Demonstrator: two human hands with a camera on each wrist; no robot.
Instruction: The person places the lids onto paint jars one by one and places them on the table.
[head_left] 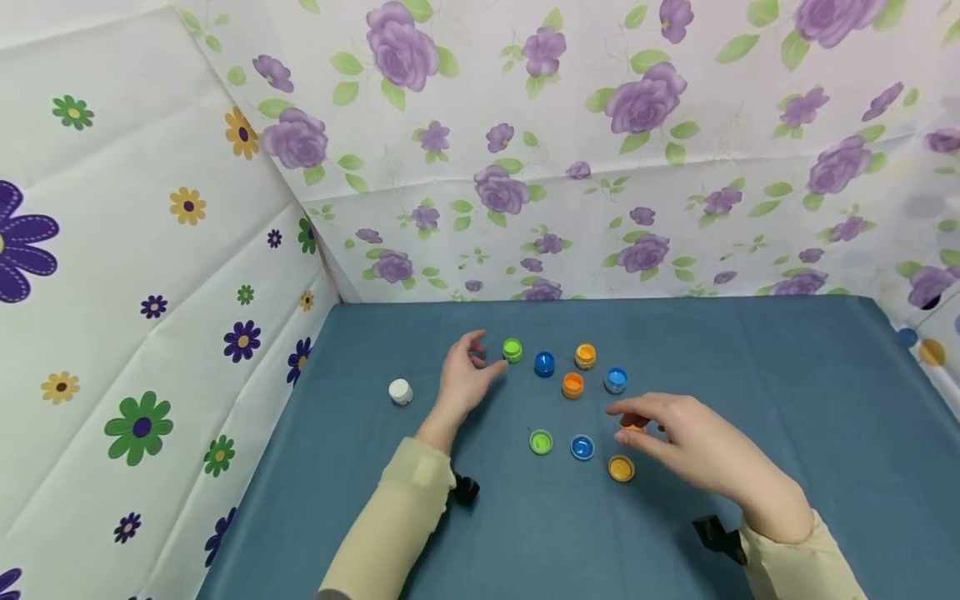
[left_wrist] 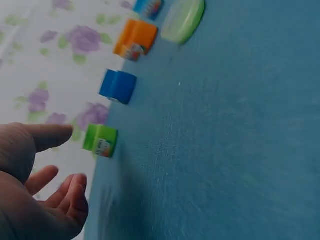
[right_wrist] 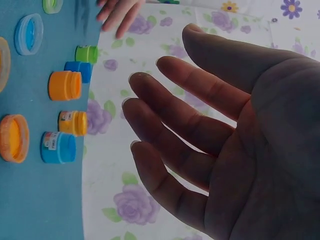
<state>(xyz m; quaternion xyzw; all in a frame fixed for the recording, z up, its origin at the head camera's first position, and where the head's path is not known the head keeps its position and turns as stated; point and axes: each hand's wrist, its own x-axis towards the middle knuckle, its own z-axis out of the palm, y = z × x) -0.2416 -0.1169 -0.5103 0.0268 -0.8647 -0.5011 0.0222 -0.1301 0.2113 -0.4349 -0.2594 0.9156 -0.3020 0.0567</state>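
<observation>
My left hand (head_left: 463,372) reaches over the blue cloth with fingers parted, just left of a small green paint jar (head_left: 512,350). A gap shows between that hand and the green jar (left_wrist: 101,141) in the left wrist view. Beside it stand a dark blue jar (head_left: 544,364), a yellow jar (head_left: 585,356), an orange jar (head_left: 572,385) and a light blue jar (head_left: 616,380). Relaxed and holding nothing, my right hand (right_wrist: 215,125) hovers over an orange lid (head_left: 634,428), which it partly hides. Close to it lies a yellow lid (head_left: 621,468).
A blue lid (head_left: 582,447) and a green lid (head_left: 541,442) lie in front of the jars. Off to the left stands a white jar (head_left: 401,392). Flowered sheets (head_left: 502,190) border the blue tablecloth (head_left: 510,533) at the back and sides.
</observation>
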